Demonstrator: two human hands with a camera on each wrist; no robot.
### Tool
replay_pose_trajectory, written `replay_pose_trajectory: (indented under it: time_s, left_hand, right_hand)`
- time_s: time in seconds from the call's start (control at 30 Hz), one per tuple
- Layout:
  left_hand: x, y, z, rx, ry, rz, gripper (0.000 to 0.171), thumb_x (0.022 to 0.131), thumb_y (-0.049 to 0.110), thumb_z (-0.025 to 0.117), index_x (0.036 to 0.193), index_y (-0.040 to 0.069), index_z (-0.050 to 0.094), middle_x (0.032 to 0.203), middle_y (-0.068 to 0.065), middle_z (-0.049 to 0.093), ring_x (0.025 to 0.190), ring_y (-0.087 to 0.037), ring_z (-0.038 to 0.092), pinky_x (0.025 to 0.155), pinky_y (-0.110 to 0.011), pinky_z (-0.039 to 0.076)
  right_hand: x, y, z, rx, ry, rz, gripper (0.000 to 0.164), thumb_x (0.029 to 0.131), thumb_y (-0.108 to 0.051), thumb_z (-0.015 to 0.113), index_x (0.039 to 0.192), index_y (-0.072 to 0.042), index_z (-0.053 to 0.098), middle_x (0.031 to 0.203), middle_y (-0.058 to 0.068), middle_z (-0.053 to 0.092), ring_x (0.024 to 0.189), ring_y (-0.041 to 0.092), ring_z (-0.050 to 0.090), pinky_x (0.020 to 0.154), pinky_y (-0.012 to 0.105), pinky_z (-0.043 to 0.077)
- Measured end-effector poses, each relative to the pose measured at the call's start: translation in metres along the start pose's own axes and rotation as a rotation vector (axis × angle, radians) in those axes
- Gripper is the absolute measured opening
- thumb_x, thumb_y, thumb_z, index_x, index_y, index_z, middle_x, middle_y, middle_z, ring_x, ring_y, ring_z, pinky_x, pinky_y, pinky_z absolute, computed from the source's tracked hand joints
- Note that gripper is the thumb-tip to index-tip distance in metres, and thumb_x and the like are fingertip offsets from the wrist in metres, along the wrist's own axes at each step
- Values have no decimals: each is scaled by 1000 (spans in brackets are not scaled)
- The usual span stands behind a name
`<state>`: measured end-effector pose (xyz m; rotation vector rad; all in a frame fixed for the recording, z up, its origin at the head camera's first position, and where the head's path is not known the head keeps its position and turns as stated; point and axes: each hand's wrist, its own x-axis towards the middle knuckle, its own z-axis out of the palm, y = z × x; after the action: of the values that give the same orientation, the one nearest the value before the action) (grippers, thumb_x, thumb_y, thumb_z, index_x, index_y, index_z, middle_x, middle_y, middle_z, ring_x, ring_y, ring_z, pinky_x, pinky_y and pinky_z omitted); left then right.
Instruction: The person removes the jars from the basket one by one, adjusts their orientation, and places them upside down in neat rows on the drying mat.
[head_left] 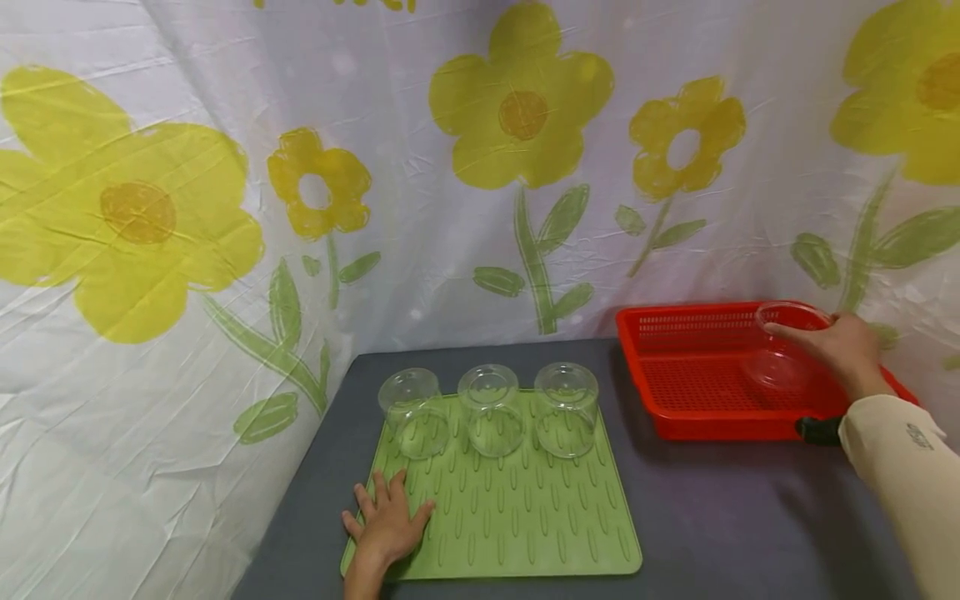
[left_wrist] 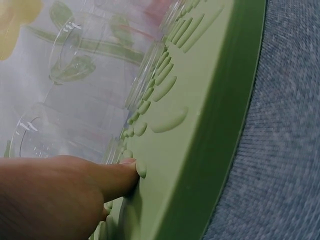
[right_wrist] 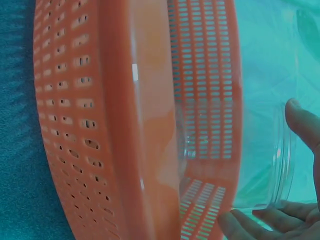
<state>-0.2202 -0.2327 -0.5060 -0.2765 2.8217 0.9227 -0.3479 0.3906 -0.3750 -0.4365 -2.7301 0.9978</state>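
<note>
My right hand (head_left: 843, 354) holds a clear plastic jar (head_left: 776, 371) by its side near the rim. The jar is upright, its open rim at the top and its base low within the red basket (head_left: 727, 427). In the right wrist view, thumb and fingers lie on either side of the jar's rim (right_wrist: 282, 155). My left hand (head_left: 388, 525) rests with fingers spread on the left part of a green ridged mat (head_left: 517, 533). Ahead of it, three clear jars stand upside down in a row on the mat: left (head_left: 415, 412), middle (head_left: 491, 411) and right (head_left: 567, 410).
A dark grey table (head_left: 697, 508) lies under the mat and basket. Behind it hangs a white cloth (head_left: 420, 275) with yellow flowers, which also runs along the left side. The basket stands at the back right, beside the mat.
</note>
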Motion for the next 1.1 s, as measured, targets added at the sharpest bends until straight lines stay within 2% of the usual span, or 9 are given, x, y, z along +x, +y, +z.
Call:
replay_pose_trajectory:
  time_s: [0.17,0.27,0.37,0.5,0.6,0.7,0.83,0.97,1.1]
  left_hand:
    - [0,2,-1,5,-2,-4,80,100,40,63,157,-2,26,162,-42,-4,145,-66,-18,106,-83,-18]
    - [1,2,-1,10,0,-5,80,100,40,64,157,-2,27,162,-42,-4,145,-66,-18,107,-83,-18]
    - [1,2,-1,19,5,-4,80,99,40,64,156,-3,27,161,-42,-3,145,-67,-16,107,-84,-17]
    - [1,3,-1,32,9,-5,80,99,39,64,155,-4,28,161,-43,-1,144,-68,-15,107,-84,-15]
    - [1,4,-2,38,14,-8,80,98,40,64,155,-4,29,161,-43,0,144,-68,-15,107,-84,-14]
    - [1,4,-3,34,22,-7,81,98,41,64,155,-4,30,161,-43,2,144,-69,-15,107,-84,-15]
    - [0,3,-4,8,38,-1,81,98,43,63,155,-4,30,162,-42,0,144,-68,-17,107,-83,-18]
    - [-1,3,-3,-12,97,29,80,99,45,61,156,-2,30,163,-39,-4,145,-66,-18,107,-82,-20]
    - [-3,10,-1,-13,212,83,71,100,45,61,150,1,37,165,-36,2,146,-66,-12,108,-84,-13]
  right_hand:
    - [-8,-7,-1,70,-6,6,111,89,-66,62,145,23,26,137,46,38,114,54,41,98,68,45]
    - [-10,-11,-2,95,17,-4,106,88,-66,65,137,21,33,124,44,43,108,50,42,92,64,48]
    - [-14,-14,-4,96,32,-32,103,88,-65,66,140,19,36,125,43,46,109,50,43,90,63,46]
    - [-21,-17,-8,88,12,-66,109,89,-65,65,150,18,27,144,44,40,120,53,42,94,65,44]
    - [-27,-21,-9,86,1,-99,104,88,-66,66,147,14,34,138,38,45,113,48,45,79,48,49]
    - [-31,-29,-9,71,-5,-136,99,86,-68,67,142,10,42,128,31,49,105,42,46,70,33,45]
    - [-38,-41,-8,43,-20,-182,99,87,-68,67,145,8,41,130,32,49,108,45,47,76,47,51]
    - [-45,-50,-6,32,-22,-232,101,88,-63,68,149,11,36,138,36,46,116,50,46,89,62,47]
    - [-51,-58,-4,16,3,-277,89,86,-61,72,138,8,49,120,30,54,102,41,51,73,46,51]
